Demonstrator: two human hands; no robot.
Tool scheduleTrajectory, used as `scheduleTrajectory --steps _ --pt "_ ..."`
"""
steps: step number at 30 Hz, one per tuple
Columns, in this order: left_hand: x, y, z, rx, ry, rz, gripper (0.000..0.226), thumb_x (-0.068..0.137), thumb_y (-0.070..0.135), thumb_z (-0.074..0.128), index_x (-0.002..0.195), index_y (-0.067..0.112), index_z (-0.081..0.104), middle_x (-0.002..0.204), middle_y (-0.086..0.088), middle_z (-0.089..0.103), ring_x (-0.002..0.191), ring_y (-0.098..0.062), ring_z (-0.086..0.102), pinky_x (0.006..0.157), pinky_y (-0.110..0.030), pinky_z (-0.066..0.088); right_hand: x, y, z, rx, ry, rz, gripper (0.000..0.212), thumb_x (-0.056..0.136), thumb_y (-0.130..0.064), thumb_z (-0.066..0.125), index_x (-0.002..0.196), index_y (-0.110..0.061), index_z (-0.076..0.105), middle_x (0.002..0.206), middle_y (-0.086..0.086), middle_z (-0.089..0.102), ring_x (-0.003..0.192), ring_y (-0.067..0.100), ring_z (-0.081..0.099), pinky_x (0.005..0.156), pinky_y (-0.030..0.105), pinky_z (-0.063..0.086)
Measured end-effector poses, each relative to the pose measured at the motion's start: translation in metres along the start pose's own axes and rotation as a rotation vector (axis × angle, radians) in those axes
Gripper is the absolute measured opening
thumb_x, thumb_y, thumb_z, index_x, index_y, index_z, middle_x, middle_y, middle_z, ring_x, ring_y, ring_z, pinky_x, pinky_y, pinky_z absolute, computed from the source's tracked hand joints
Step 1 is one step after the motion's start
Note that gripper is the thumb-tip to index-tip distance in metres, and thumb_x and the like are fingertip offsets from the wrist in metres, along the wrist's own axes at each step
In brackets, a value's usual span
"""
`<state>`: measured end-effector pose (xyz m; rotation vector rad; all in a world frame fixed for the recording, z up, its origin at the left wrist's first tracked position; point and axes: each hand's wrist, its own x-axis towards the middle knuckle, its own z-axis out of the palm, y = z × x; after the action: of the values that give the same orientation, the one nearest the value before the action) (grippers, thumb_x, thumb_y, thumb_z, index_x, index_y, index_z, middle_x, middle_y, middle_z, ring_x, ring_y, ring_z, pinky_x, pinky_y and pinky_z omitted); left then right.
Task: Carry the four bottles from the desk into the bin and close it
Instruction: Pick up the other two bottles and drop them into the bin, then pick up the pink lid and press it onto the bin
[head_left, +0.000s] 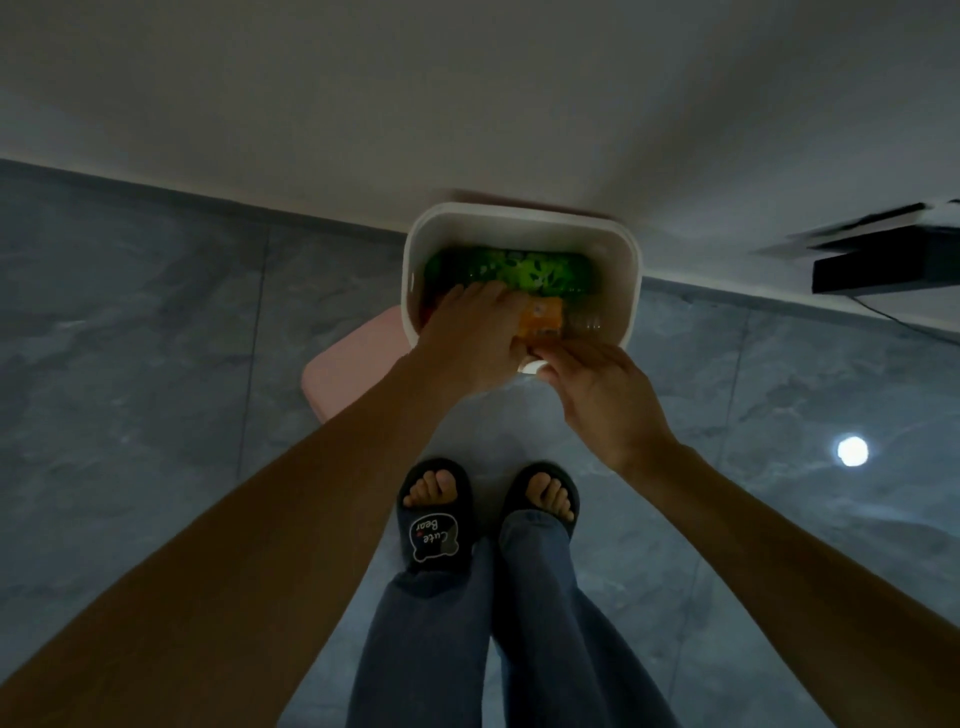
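The white bin (519, 221) stands open on the floor against the wall. A green bottle (514, 270) lies inside it at the back. My left hand (467, 338) reaches over the front rim, palm down, with its fingers closed on an orange-labelled bottle (543, 317) inside the bin. That bottle's white cap (531, 368) points towards me at the rim. A clear bottle part (584, 322) shows to the right of the label. My right hand (605, 395) hovers just in front of the bin with its fingers stretched out beside the cap.
A pink lid (343, 374) lies on the grey tiled floor, left of the bin and partly under my left arm. A black box (883, 270) with a cable sits at the wall on the right. My feet in black slippers (436, 512) stand close before the bin.
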<state>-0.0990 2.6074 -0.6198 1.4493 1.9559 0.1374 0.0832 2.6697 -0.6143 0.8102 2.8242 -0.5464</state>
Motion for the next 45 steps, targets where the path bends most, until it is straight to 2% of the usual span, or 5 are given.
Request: scheduleTrajectory --steps 8,16,26,40,45 --pt "-0.118 -0.02 0.025 -0.338 0.481 -0.209 0.02 0.096 0.024 0.054 0.112 0.022 0.066 0.105 0.004 0.065 0.098 -0.013 0.057 0.075 -0.026 0.049 -0.01 -0.045 -0.005 0.084 0.103 -0.12 0.041 0.088 -0.005 0.06 0.126 -0.02 0.062 0.119 -0.001 0.064 0.104 0.018 0.061 0.085 0.029 0.054" --pt "-0.16 -0.114 0.13 -0.393 0.228 -0.641 0.03 0.093 0.011 0.061 0.122 0.013 0.066 0.115 -0.01 0.066 0.111 -0.03 0.061 0.088 -0.048 0.056 0.02 -0.117 0.1 0.126 -0.438 -0.227 0.062 0.087 -0.008 0.061 0.146 -0.018 0.046 0.148 0.002 0.049 0.134 0.024 0.047 0.109 0.035 0.041" --pt "-0.113 -0.17 0.199 -0.201 0.182 -0.6 0.027 0.088 0.014 0.062 0.114 0.016 0.068 0.111 -0.01 0.066 0.105 -0.033 0.061 0.078 -0.043 0.056 0.085 -0.118 0.192 -0.191 -0.46 -0.302 0.05 0.087 -0.015 0.024 0.126 -0.012 0.055 0.128 0.012 0.055 0.119 0.033 0.051 0.095 0.04 0.04" --pt "-0.196 -0.106 0.12 -0.127 0.183 -0.433 0.028 0.073 -0.013 0.076 0.094 0.004 0.071 0.09 -0.014 0.067 0.083 -0.037 0.064 0.07 -0.043 0.057 0.021 -0.141 0.09 -0.055 -0.538 -0.302 0.039 0.085 -0.016 0.064 0.122 -0.016 0.053 0.118 0.007 0.061 0.105 0.029 0.058 0.073 0.037 0.046" --pt "-0.227 -0.06 0.04 -0.05 0.009 -0.299 0.034 0.084 -0.001 0.07 0.113 0.017 0.069 0.109 -0.001 0.066 0.101 -0.023 0.06 0.087 -0.032 0.047 -0.024 -0.158 0.017 0.045 -0.493 -0.303 0.043 0.078 -0.03 0.063 0.118 -0.022 0.05 0.103 0.003 0.059 0.087 0.024 0.06 0.064 0.032 0.04"
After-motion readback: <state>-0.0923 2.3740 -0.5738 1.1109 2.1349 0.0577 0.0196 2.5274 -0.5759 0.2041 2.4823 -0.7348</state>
